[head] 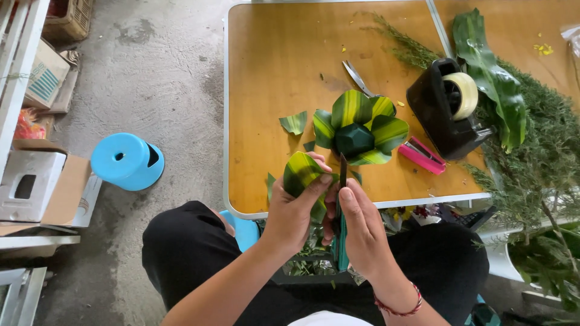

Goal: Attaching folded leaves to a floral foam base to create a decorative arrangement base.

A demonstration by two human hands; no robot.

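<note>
Filling the upper centre and right of the frame, the tabletop [284,66] is smooth orange-brown wood grain with a pale metal rim and rounded corners. At the right edge, feathery dark green branches [538,139] sprawl over it, with one long glossy leaf [492,75] lying across them. Left of the tabletop is rough grey concrete floor [163,66], on which a round, sky-blue plastic stool [124,162] stands, beside cardboard boxes [42,187] at the left edge. A black, blocky tape dispenser [438,111] with a cream roll sits right of centre; a slim pink stapler [421,155] lies just below it. Mid-frame rests a rosette of folded leaves [361,128], waxy petals striped yellow and green around a dark green faceted core. Metal scissors [357,77] lie just above it, blades pointing toward the upper left.

At the lower edge of the tabletop, the left hand [293,214] is clenched around a curled striped leaf piece [302,171], its rounded fold turned toward the top of the frame. The right hand [361,226] has its grip closed on a narrow knife [342,175] with a teal handle, held close beside the leaf piece; its long axis runs nearly vertically in the frame, the dark blade pointing toward the rosette. A small cut leaf scrap [294,122] lies left of the rosette.
</note>
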